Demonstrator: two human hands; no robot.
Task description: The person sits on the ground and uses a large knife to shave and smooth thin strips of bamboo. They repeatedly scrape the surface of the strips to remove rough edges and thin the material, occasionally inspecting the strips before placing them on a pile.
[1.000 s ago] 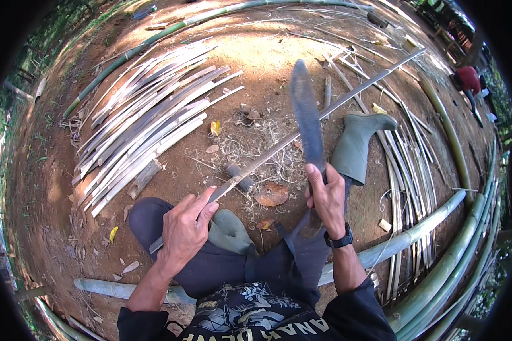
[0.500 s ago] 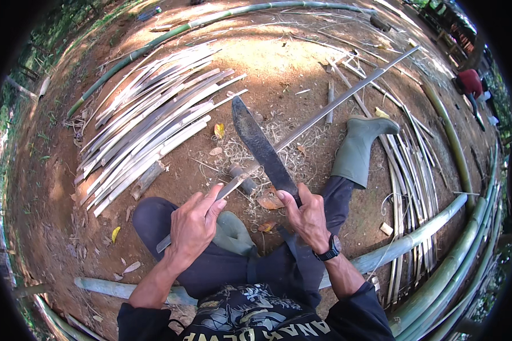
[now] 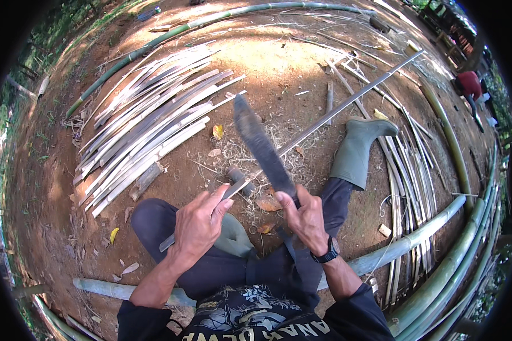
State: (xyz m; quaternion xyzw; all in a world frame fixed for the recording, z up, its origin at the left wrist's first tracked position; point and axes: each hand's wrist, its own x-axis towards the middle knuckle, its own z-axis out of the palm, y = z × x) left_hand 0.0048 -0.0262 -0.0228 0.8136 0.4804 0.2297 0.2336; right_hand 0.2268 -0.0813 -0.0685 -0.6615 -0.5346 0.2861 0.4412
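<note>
My left hand (image 3: 198,226) is closed round a long split bamboo strip (image 3: 347,102), which slants from beside my left thigh away to the far right. In my right hand (image 3: 307,219) is the handle of a machete (image 3: 257,139). Its wide dark blade points up and to the left, slightly smeared by motion, and crosses over the strip. Beneath the strip, a short round piece of wood (image 3: 242,181) lies on the ground among curly shavings (image 3: 279,133). The handle is mostly hidden by my fingers.
A pile of split bamboo strips (image 3: 153,136) lies at the left, more strips (image 3: 409,187) at the right. A green bamboo pole (image 3: 392,253) passes behind me. Thick poles (image 3: 455,290) lie at the lower right. Far right, a person in red (image 3: 469,84) bends down.
The bamboo strip has shifted slightly, its far end a little lower and to the right. My left hand has moved slightly right, and the machete blade has shifted a little.
</note>
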